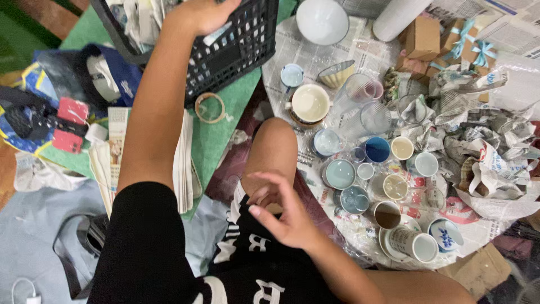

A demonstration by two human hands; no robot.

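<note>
Viewpoint: head camera, looking down at a seated person's lap and the floor around it.
Left hand (pixel 205 12): reaches up to the black plastic crate (pixel 233 48) at the top edge and rests on its rim or contents; the fingers are cut off by the frame, so I cannot tell whether they grip.
Right hand (pixel 281 217): hovers above the lap just beside the bare knee (pixel 273 146), palm turned inward, fingers loosely curled and slightly apart, holding nothing.
Crate location: top centre, on the green mat (pixel 216 138), tilted, with white wrapped items inside.
Crate handling (judgement): stiff lattice walls, light when bare but heavier loaded; best taken by the rim with fingers through the holes; contents may be fragile, so keep it level.
Tape roll (pixel 210 107): lies flat on the mat just below the crate.
Crockery: cups and small bowls stand close together on spread newspaper (pixel 306 53) to the right, among them a cream mug (pixel 309 104), a pale blue bowl (pixel 340 173) and a blue-glazed cup (pixel 377 150).
Crockery handling (judgement): glazed, slippery, brittle.
Crumpled paper (pixel 484 146): heaped at the far right, near small cardboard boxes (pixel 423 37).
</note>
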